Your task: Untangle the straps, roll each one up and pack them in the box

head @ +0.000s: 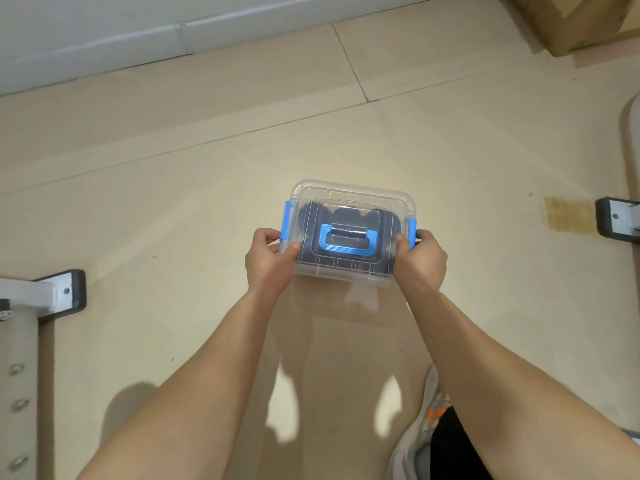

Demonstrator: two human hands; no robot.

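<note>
Forearms (194, 393) outstretched | left hand (272, 261), right hand (420, 261) gripping clear plastic box (349, 197) at blue latches (287, 220) | dark rolled straps (346, 216) inside | risk: half-clipped latch, lid popping, rolls unwinding

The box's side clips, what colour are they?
Blue, on both side clips, matching the lid handle; clearest in the head view.

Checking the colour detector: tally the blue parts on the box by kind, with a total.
Side latches: 2
Top handle: 1
Total: 3 blue parts, all on the clear box.
</note>
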